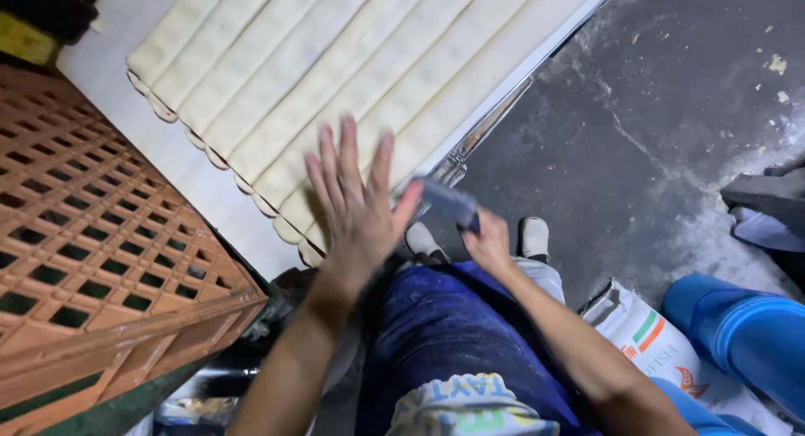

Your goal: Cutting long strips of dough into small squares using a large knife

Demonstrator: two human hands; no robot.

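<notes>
Reaching with fingers spread wide, the left hand [356,205] hovers over the dough strips [335,75]; the right hand [486,243] holds a scraper [449,203].

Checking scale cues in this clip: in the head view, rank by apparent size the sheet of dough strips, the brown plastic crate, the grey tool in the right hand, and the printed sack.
1. Dough strips and brown crate: similar spread, and the crate sits nearer, so unranked.
2. Printed sack, partly cut off.
3. Grey tool, held in the right hand.

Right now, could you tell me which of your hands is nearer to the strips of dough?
Left. The left hand is spread open over the strips of dough; the right hand is off the table edge, holding a blurred tool.
</notes>
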